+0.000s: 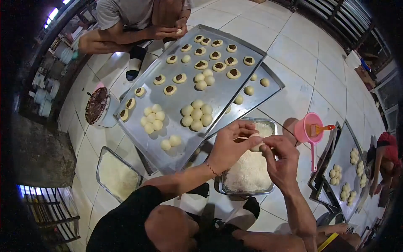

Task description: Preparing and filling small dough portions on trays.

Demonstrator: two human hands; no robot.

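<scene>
Between the fingertips of both hands I hold a small pale dough ball (254, 145). My left hand (228, 145) pinches it from one side, and my right hand (282, 156) closes on the other. Both hands are above a metal tray (242, 192) of whitish crumbs or flakes (248, 174). Beyond my left hand lies a large baking tray (176, 101). It carries clusters of smooth dough balls (196, 114) and flattened dough rounds topped with dark filling (170, 89). A second baking tray (262, 98) with more dough balls lies partly under it.
A bucket of dark filling (98, 106) stands left of the large tray, near a pan of pale crumbs (118, 174). At right are a pink dipper (303, 128) with a brush (321, 129) and a tray of dough clusters (342, 168). Another person (138, 25) works dough opposite; one more (384, 159) is far right.
</scene>
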